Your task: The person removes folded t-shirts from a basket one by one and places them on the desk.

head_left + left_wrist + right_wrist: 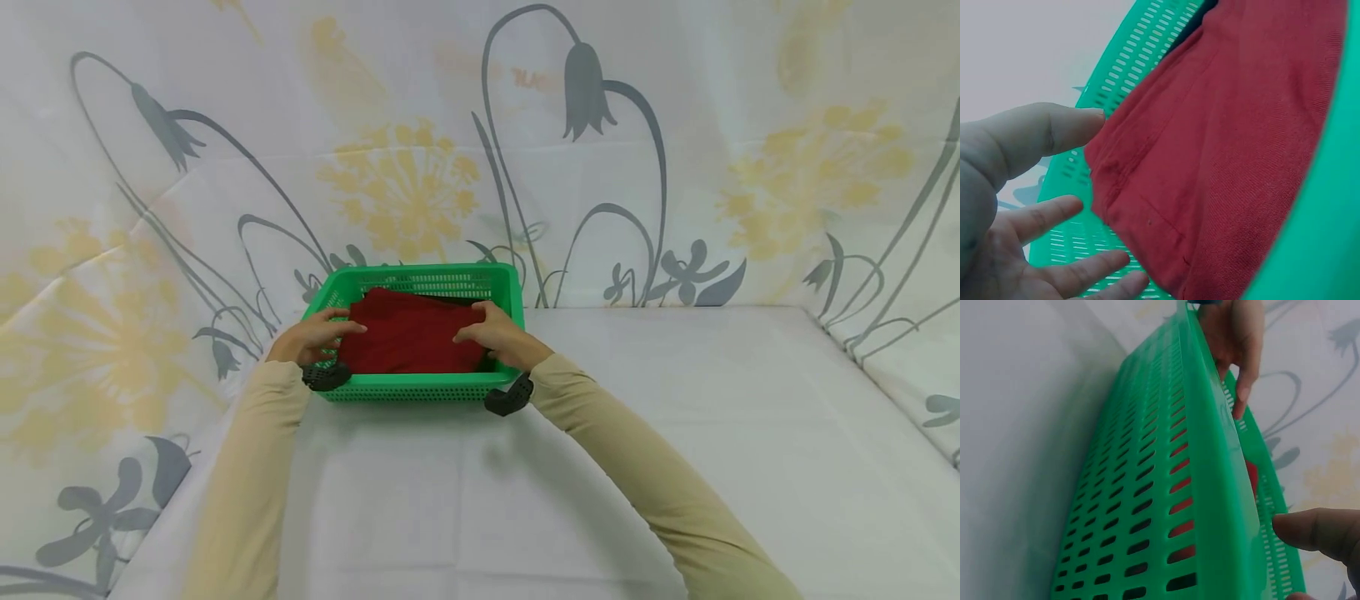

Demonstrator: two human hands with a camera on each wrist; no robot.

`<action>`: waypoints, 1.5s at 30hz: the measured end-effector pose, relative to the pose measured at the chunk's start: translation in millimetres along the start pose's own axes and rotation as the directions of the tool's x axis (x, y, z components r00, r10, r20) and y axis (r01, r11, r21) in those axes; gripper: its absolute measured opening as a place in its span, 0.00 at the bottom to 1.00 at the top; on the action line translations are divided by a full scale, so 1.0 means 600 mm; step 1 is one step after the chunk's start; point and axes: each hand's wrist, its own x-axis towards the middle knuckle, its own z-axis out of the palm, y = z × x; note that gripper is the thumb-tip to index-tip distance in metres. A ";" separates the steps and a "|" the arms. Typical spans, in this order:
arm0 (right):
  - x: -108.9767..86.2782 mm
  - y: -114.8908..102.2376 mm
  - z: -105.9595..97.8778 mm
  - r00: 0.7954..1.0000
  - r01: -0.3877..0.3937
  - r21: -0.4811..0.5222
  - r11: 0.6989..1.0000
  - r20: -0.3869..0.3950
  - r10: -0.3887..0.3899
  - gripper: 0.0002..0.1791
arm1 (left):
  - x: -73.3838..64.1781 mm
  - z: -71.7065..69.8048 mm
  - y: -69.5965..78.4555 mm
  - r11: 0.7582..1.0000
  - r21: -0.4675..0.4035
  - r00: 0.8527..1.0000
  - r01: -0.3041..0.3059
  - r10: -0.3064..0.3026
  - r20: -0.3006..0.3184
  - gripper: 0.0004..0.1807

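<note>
A folded red cloth [412, 333] with visible seams lies in a green plastic basket [420, 381] that has slotted walls. My left hand [311, 335] reaches over the basket's left side. Its fingers are spread, thumb close to the cloth's edge in the left wrist view, and hold nothing. On the opposite side my right hand [501, 335] reaches in over the rim, thumb and fingers apart above the cloth's right part. Only the right thumb [1316, 531] and a bit of finger show in the right wrist view; the basket wall hides most of the cloth there.
Something dark [1192, 30] peeks out from beneath the red cloth at the back. The basket stands on a white-covered table [675, 400], close to a flower-patterned curtain [420, 75] behind. Black wrist devices [510, 395] sit near the front rim.
</note>
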 end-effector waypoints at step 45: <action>0.032 0.002 -0.005 0.992 -0.023 0.189 0.982 0.125 -0.001 0.45 | 0.004 0.001 -0.034 0.998 -0.041 0.999 -0.040 0.040 0.021 0.45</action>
